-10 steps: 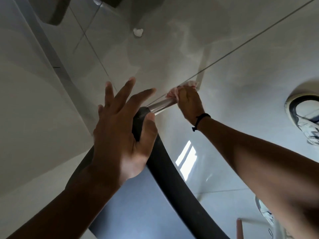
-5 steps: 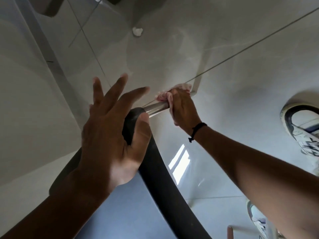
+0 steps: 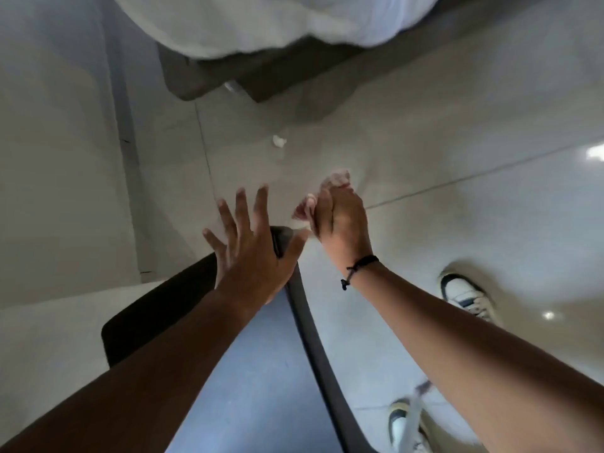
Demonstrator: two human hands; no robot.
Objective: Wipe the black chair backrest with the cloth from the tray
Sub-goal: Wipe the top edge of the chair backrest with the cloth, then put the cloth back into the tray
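Note:
The black chair backrest [image 3: 310, 335] runs as a curved dark edge from the centre down to the bottom right, with a wider black panel [image 3: 153, 308] at left. My left hand [image 3: 251, 253] rests on its top corner, thumb hooked over the edge and fingers spread apart. My right hand [image 3: 340, 220] is closed around a pinkish cloth [image 3: 338, 178], just beyond the backrest's top corner; cloth ends stick out above and left of the fist. The chair's metal bar is hidden behind my hands.
A pale tiled floor lies below. A bed with white bedding [image 3: 294, 24] and a grey base is at the top. A small white scrap [image 3: 279, 141] lies on the floor. Two white shoes [image 3: 464, 295] [image 3: 402, 423] are at right. The blue seat [image 3: 258, 387] is under my arms.
The view has tilted so the bed now shows at the top. My right hand with the cloth has moved in closer to my left hand, covering the metal bar.

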